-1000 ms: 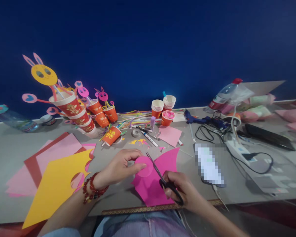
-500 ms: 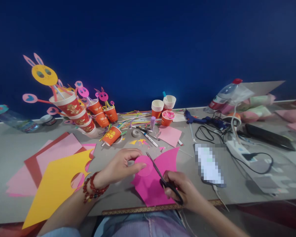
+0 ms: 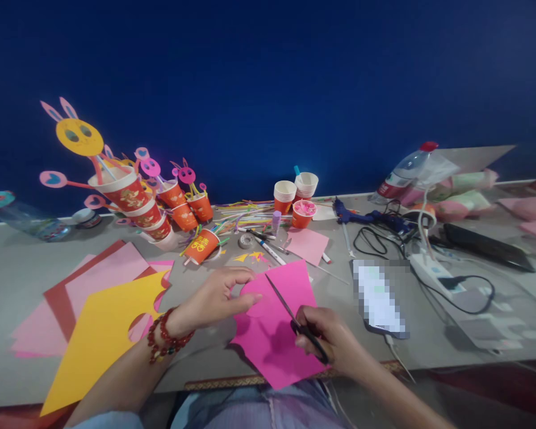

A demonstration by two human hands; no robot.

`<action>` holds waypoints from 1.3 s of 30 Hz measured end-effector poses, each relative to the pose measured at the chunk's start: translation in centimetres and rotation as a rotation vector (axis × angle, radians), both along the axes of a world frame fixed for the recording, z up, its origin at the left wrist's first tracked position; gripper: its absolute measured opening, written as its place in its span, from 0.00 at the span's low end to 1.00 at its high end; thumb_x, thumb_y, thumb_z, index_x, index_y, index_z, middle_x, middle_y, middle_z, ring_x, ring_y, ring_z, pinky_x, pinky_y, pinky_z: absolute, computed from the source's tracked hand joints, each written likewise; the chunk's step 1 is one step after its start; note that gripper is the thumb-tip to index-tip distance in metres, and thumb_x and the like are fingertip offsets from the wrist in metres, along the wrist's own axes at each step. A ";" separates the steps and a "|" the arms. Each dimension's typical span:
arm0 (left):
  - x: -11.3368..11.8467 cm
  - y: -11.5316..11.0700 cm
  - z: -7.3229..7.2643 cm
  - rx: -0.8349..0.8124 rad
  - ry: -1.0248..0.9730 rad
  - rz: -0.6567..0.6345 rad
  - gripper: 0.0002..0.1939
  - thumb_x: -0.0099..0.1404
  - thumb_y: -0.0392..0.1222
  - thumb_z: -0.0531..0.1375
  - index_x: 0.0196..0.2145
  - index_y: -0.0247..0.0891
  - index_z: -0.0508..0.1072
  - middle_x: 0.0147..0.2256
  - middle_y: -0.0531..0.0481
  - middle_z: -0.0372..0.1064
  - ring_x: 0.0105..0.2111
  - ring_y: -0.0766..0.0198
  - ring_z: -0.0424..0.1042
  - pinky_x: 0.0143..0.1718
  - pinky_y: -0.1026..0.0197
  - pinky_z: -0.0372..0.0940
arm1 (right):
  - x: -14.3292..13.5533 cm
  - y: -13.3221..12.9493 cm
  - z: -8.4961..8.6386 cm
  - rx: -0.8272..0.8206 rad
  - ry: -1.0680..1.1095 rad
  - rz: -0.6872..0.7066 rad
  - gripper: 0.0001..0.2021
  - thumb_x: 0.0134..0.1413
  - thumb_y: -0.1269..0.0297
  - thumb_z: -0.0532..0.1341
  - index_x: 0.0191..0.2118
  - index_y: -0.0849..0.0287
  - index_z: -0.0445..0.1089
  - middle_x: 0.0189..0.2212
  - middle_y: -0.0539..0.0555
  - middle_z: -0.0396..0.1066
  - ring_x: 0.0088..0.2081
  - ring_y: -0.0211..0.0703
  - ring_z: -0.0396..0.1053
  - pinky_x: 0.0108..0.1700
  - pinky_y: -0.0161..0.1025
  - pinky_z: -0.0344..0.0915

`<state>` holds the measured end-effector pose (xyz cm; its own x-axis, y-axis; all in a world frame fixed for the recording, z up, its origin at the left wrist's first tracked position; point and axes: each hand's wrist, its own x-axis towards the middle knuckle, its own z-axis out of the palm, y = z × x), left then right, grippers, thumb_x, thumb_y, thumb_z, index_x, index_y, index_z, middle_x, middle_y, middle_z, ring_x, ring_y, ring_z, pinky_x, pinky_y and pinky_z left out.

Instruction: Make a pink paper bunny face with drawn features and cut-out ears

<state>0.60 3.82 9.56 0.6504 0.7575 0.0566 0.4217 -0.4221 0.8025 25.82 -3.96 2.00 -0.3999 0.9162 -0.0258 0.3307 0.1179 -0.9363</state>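
Note:
My left hand (image 3: pixel 223 298) pinches the upper left part of a bright pink sheet of paper (image 3: pixel 281 351), thumb on top and fingers curled behind its edge. A faint round outline shows in the paper by the thumb. My right hand (image 3: pixel 324 336) grips black-handled scissors (image 3: pixel 286 304), fingers around the handles. Their narrow blades point up and left over the pink sheet, close to my left thumb, and look nearly closed. The sheet's lower corner reaches past the table's front edge. On my left wrist is a red bead bracelet (image 3: pixel 167 336).
To the left lie a yellow sheet with round cut-outs (image 3: pixel 93 333) and pink and red paper (image 3: pixel 107 268). Stacked cups with paper rabbit figures (image 3: pixel 134 190) stand behind. Markers (image 3: pixel 272 251) and scraps lie ahead. A phone (image 3: pixel 379 298) and power strip (image 3: pixel 433 271) are on the right.
The pink sheet has turned and lies flatter, its top right corner farther left and its bottom corner lower. The round outline stands out less. My hands and the scissors have barely moved.

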 end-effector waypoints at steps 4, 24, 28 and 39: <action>-0.7 0.5 -1.5 -0.072 -0.048 0.102 0.17 0.69 0.49 0.56 0.26 0.37 0.66 0.28 0.54 0.63 0.30 0.66 0.62 0.33 0.64 0.59 | 0.1 0.1 -1.0 0.024 0.045 -0.097 0.28 0.56 0.33 0.56 0.27 0.55 0.55 0.21 0.45 0.54 0.24 0.36 0.50 0.26 0.34 0.50; -3.1 -3.9 -9.6 0.069 0.179 -0.161 0.16 0.75 0.43 0.51 0.56 0.42 0.70 0.56 0.46 0.72 0.56 0.58 0.70 0.68 0.49 0.51 | -0.3 -1.8 -4.6 0.021 -0.166 -0.188 0.14 0.61 0.51 0.59 0.33 0.55 0.61 0.27 0.49 0.64 0.29 0.41 0.62 0.33 0.36 0.59; -5.3 -4.1 -9.5 0.115 0.223 -0.062 0.15 0.75 0.45 0.50 0.52 0.43 0.73 0.54 0.48 0.74 0.55 0.58 0.71 0.68 0.50 0.53 | -1.9 -1.4 -4.7 -0.018 -0.087 -0.134 0.13 0.60 0.52 0.60 0.33 0.55 0.61 0.28 0.48 0.62 0.29 0.40 0.60 0.33 0.35 0.58; -9.0 -2.4 -9.6 0.033 0.226 0.149 0.15 0.73 0.49 0.52 0.50 0.42 0.74 0.51 0.45 0.74 0.53 0.54 0.70 0.58 0.52 0.63 | -1.3 0.8 -4.0 0.021 -0.377 -0.228 0.16 0.59 0.51 0.60 0.27 0.54 0.58 0.21 0.46 0.65 0.25 0.41 0.63 0.28 0.34 0.52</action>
<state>-8.44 1.39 -0.03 0.5307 0.8461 -0.0509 0.6481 -0.3663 0.6677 24.49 -3.19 -2.05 -0.1533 0.9818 -0.1120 0.6689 0.0196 -0.7431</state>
